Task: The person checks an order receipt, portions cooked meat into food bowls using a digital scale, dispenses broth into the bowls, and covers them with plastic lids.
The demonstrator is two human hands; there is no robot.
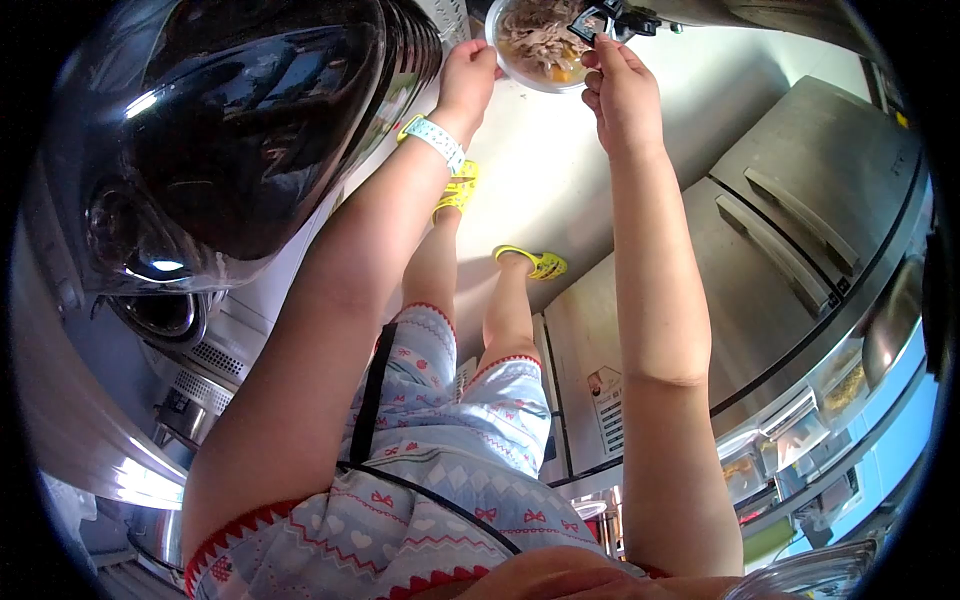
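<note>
A clear round bowl at the top of the head view holds pale brown shredded strips that look like meat, with some orange pieces. My left hand, with a pale patterned watch band on its wrist, has its fingers curled at the bowl's near-left rim and appears to grip it. My right hand is closed in a pinch at the bowl's right side. Between its thumb and fingers is a small black frame-like piece, which overlaps the bowl's edge. What this piece belongs to is unclear.
A large glossy dark appliance stands close on my left, above a perforated metal basket. Steel cabinet doors with bar handles line the right. My yellow clogs rest on the pale floor. Small containers sit lower right.
</note>
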